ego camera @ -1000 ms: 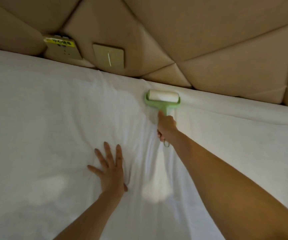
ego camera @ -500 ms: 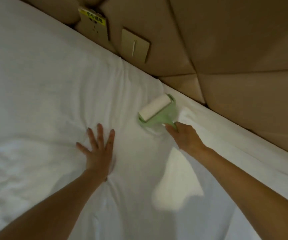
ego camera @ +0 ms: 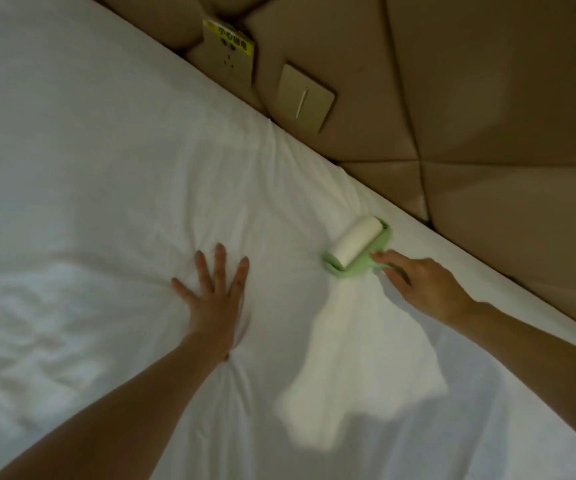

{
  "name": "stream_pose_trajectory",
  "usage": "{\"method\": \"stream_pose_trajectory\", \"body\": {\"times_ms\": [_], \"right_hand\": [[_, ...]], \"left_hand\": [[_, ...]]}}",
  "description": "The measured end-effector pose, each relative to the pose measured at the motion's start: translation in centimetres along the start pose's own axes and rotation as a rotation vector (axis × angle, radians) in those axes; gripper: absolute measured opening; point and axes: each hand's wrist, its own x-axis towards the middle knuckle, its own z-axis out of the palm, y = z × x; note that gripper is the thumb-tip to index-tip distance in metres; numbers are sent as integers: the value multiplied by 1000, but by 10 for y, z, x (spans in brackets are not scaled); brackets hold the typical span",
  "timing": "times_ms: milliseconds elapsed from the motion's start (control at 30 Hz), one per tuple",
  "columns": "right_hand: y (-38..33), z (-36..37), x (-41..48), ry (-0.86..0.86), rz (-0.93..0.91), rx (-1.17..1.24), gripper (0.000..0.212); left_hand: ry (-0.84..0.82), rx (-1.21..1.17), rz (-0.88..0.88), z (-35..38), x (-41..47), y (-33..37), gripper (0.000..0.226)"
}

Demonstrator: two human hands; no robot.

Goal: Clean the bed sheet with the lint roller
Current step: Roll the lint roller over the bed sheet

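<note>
A white bed sheet point(ego camera: 89, 174) covers the mattress and fills most of the view. The lint roller point(ego camera: 357, 247), a white sticky drum in a light green frame, lies on the sheet near the headboard edge. My right hand point(ego camera: 421, 289) grips its green handle, with the index finger stretched along the frame; the handle itself is mostly hidden under the hand. My left hand point(ego camera: 215, 296) lies flat on the sheet to the left of the roller, fingers spread and pressing the fabric, which wrinkles around it.
A padded tan headboard point(ego camera: 487, 98) runs diagonally along the sheet's upper right edge. It carries a socket plate with a yellow label point(ego camera: 229, 55) and a beige switch plate point(ego camera: 303, 97). A bright patch of light point(ego camera: 359, 368) falls on the sheet below the roller.
The view has swung, so the headboard now runs more diagonally. The roller has drawn back from the headboard edge toward me, with the right hand still on it. The left hand stays pressed flat.
</note>
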Motion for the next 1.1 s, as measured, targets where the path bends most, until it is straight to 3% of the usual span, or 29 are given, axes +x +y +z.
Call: {"method": "stream_pose_trajectory", "body": {"times_ms": [200, 433, 667, 733, 833, 900, 1000, 1100], "right_hand": [[12, -21, -34, -116, 73, -84, 34], [-37, -18, 76, -253, 68, -84, 34], [-77, 5, 168, -177, -34, -5, 25], [-64, 2, 158, -160, -61, 26, 26], [-17, -5, 106, -176, -63, 16, 32], [24, -13, 59, -229, -70, -5, 35], [64, -43, 9, -406, -17, -102, 34], [67, -70, 16, -542, 71, -73, 30]], "left_hand": [[-17, -16, -11, -5, -2, 1, 156], [-34, -40, -13, -11, -6, 0, 154], [3, -72, -46, -13, -11, 4, 122], [-1, -79, -63, -10, -10, 4, 128], [-20, -25, -82, -8, -6, 0, 155], [-16, -17, -85, -8, -7, 1, 155], [21, -22, -90, -11, -9, 5, 135], [79, -8, -99, -9, -8, 2, 154]]}}
